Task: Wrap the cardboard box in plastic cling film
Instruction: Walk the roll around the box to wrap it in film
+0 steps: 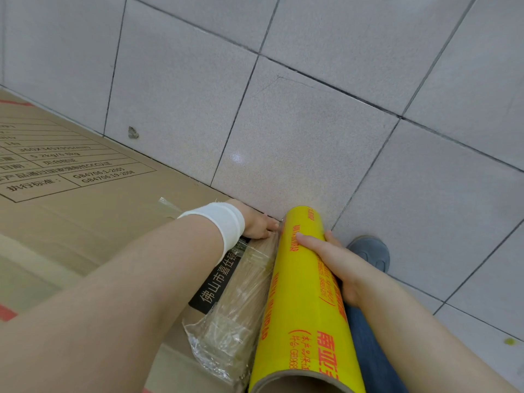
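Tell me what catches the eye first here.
The yellow cling film roll at bottom centre stands out, gripped by the right hand. Just left of it, the left hand, with a white wrist wrap, presses on the edge of the cardboard box, where clear film is draped.

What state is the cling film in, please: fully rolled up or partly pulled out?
Partly pulled out: a wrinkled clear sheet runs from the yellow roll onto the cardboard box, where the left hand rests.
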Tool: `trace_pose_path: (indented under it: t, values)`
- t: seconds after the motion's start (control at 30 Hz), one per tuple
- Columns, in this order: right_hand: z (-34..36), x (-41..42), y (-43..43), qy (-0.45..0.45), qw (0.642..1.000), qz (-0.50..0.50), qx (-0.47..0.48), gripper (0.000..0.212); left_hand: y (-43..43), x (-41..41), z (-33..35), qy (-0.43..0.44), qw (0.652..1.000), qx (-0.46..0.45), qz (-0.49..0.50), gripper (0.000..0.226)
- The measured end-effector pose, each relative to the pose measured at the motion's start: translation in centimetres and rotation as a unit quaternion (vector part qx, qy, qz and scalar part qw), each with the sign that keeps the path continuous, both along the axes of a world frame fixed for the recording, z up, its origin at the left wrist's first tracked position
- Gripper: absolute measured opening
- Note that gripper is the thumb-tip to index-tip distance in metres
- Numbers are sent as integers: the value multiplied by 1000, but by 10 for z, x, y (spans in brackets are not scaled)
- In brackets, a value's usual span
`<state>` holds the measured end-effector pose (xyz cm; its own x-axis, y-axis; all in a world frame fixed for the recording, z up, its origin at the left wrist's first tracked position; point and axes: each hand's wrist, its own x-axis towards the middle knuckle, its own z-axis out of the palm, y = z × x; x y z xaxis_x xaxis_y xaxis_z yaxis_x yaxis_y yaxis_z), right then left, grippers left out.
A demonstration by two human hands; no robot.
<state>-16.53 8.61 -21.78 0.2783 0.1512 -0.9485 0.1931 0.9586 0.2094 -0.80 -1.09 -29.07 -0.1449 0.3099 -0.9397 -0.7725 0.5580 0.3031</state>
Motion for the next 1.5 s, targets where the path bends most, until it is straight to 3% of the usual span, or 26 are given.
trace_pose_path:
  t: [0.2,0.33,0.43,0.57,0.67,0.8,0.93,1.07,1.23,1.3,1.4,1.5]
  values:
    - [16,2,-3,8,1000,-20,4,106,4,-1,32,0,999,-40,23,61]
    - [68,0,3,11,998,-61,3,97,-11,-6,89,12,990,-69,121,54]
    - [112,0,13,22,996,-89,12,99,-12,-14,153,44,965,-81,247,44]
    - [161,3,24,16,992,-119,35,90,20,-11,236,105,882,-155,432,37]
    - [178,5,26,32,989,-142,37,68,58,-3,283,141,761,-287,564,16]
    - [185,9,21,61,989,-130,31,50,109,-2,306,79,667,-356,650,14]
    - [185,11,20,78,994,-65,36,50,132,-13,303,31,596,-369,713,17]
    - [184,6,23,92,995,2,24,42,146,-23,299,1,567,-418,709,16]
    - [181,4,28,89,993,66,42,46,173,-37,288,-48,564,-367,739,33]
    - [181,6,32,88,991,100,34,48,180,-37,283,-53,549,-375,745,28]
    - [180,11,36,74,989,130,-2,52,186,-32,282,-42,527,-396,751,14]
    - [177,8,52,37,991,107,-69,63,195,-24,281,-37,539,-390,746,26]
